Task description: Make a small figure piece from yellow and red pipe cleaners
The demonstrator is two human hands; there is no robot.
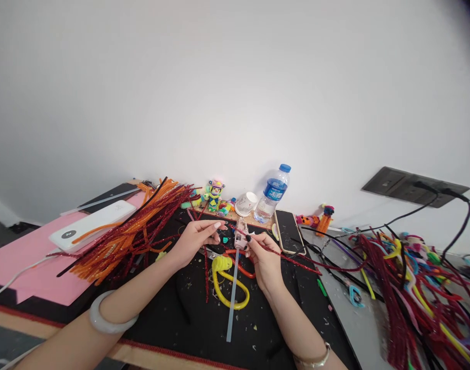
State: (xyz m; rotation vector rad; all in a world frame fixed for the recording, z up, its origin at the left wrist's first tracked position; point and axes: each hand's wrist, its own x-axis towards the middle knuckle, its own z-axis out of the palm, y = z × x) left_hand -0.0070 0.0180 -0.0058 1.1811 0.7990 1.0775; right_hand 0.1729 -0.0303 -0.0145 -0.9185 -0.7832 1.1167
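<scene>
My right hand (pixel 267 257) pinches a dark red tinsel pipe cleaner (pixel 302 264), whose long end trails off to the right. Close to its short end, my left hand (pixel 202 236) has its thumb and fingertips pressed together; what they hold, if anything, is too small to make out. Between the hands lies a pale glue gun (pixel 241 228) with a long translucent glue stick (pixel 232 303) sticking out toward me. Under the stick are yellow scissor handles (pixel 242 304), a coiled yellow pipe cleaner piece (pixel 221 263) and an orange-red handle (pixel 245 267).
Orange and red pipe cleaners (pixel 119 246) lie left beside a white power bank (pixel 92 225) on pink paper (pixel 38 272). Along the wall stand a small doll (pixel 214 195), a paper cup (pixel 245 204), a water bottle (pixel 272 195) and a phone (pixel 290 231). Tangled pipe cleaners (pixel 400 308) fill the right.
</scene>
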